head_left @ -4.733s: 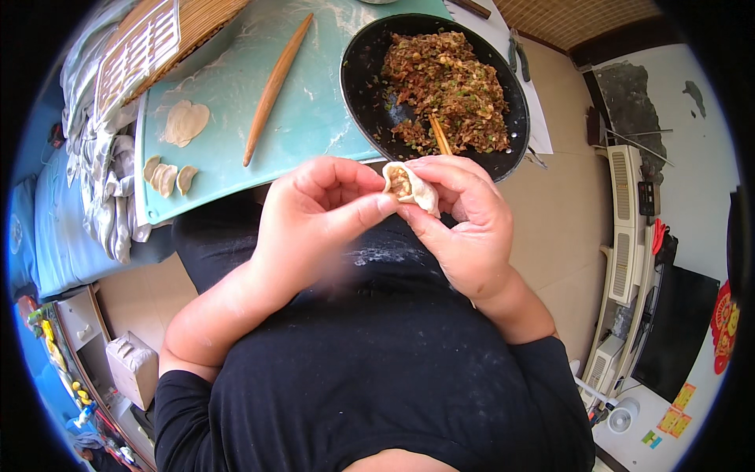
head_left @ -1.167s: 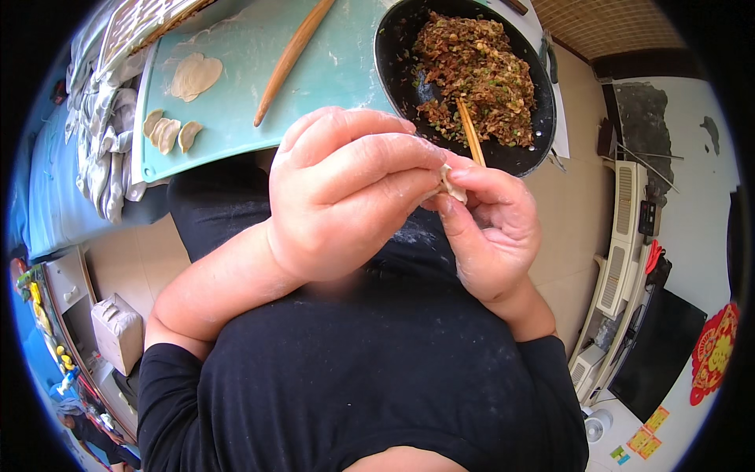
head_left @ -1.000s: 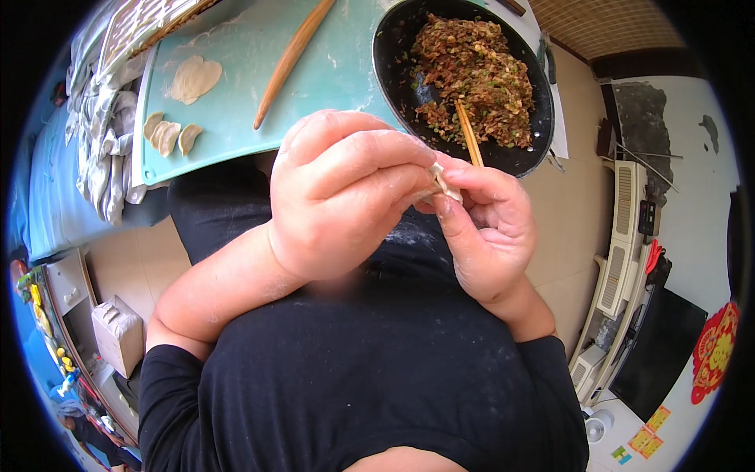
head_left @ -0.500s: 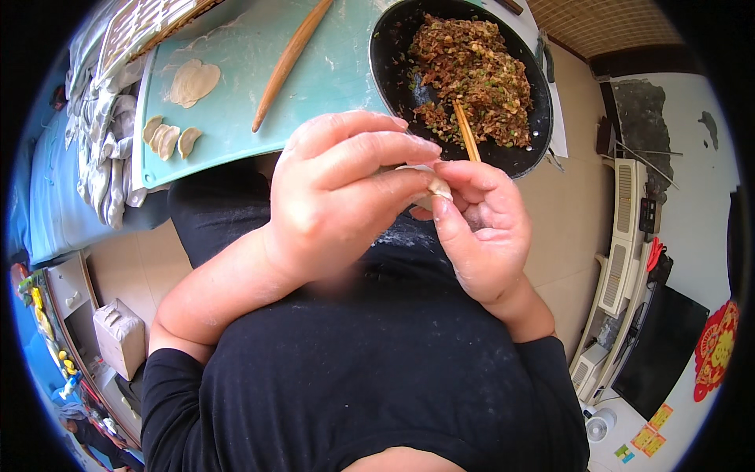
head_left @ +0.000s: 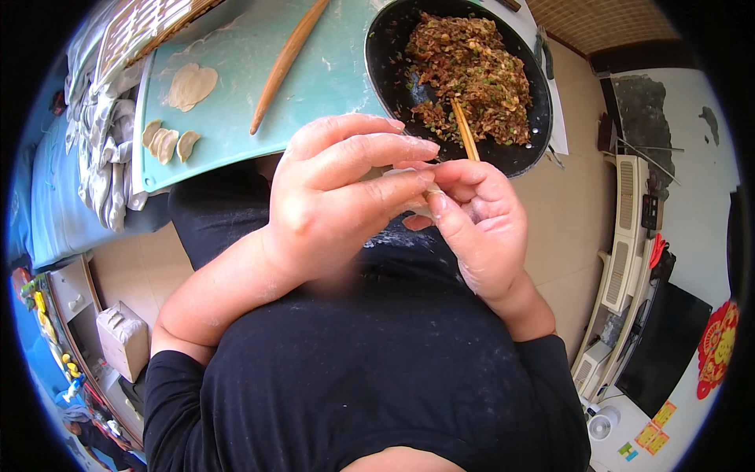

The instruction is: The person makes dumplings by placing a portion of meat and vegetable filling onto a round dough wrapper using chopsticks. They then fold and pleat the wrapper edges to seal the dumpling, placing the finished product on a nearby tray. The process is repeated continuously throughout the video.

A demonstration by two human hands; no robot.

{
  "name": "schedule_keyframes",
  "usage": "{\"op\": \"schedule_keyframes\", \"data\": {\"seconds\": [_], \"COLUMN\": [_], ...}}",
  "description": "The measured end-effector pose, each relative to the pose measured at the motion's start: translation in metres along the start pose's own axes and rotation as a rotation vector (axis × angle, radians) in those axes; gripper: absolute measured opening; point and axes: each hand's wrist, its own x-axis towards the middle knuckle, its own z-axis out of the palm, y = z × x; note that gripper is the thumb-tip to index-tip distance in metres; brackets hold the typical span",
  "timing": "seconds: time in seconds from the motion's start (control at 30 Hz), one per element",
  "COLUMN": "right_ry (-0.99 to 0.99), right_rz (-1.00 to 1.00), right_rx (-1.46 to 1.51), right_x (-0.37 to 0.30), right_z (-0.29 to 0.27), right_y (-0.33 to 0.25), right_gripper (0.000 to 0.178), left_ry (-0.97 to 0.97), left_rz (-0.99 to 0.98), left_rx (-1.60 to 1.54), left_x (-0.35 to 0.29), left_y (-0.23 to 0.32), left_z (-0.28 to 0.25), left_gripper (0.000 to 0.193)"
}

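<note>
In front of my chest, a floury dumpling (head_left: 419,208) is pinched between my two hands, mostly hidden by the fingers. My left hand (head_left: 334,189) arches over it from the left, with thumb and forefinger closed at its edge. From the right, my right hand (head_left: 484,224) presses the dough with its thumb and curled fingers. Just beyond the hands is a black pan (head_left: 397,102) of minced filling (head_left: 472,75). Wooden chopsticks (head_left: 465,132) rest in that filling.
A floured green board (head_left: 228,141) carries a wooden rolling pin (head_left: 287,67), overlapping round wrappers (head_left: 192,86) and several half-moon dough pieces (head_left: 165,145). A woven tray (head_left: 145,23) lies at the far left, near crumpled cloth (head_left: 110,141). My lap is below the board's near edge.
The fingertips have shifted slightly along the dumpling's edge, and less of the dough shows at my right thumb. Both hands stay in nearly the same place.
</note>
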Motion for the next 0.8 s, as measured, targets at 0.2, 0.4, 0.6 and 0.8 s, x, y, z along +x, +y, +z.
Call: {"op": "schedule_keyframes", "data": {"seconds": [0.2,0.4,0.6,0.8], "right_ry": [-0.021,-0.046,-0.017,-0.121], "right_rz": [-0.033,-0.182,-0.361,-0.81], "right_rx": [-0.074,-0.07,-0.212,-1.055], "right_x": [-0.002,0.0,0.004,0.023], "right_z": [-0.001,-0.002,-0.005,-0.022], "right_y": [0.003,0.005,0.009,-0.014], "right_gripper": [0.027,0.028,0.026,0.018], "left_ry": [-0.09,0.049,-0.119,-0.051], "left_rz": [-0.075,-0.329,-0.569,-0.761], "left_rx": [-0.025,-0.515,-0.749,-1.017], "left_x": [-0.007,-0.011,-0.02,-0.024], "left_y": [-0.001,0.0,-0.002,0.003], "left_z": [0.001,0.014,0.013,0.01], "left_gripper": [0.03,0.067,0.051,0.044]}}
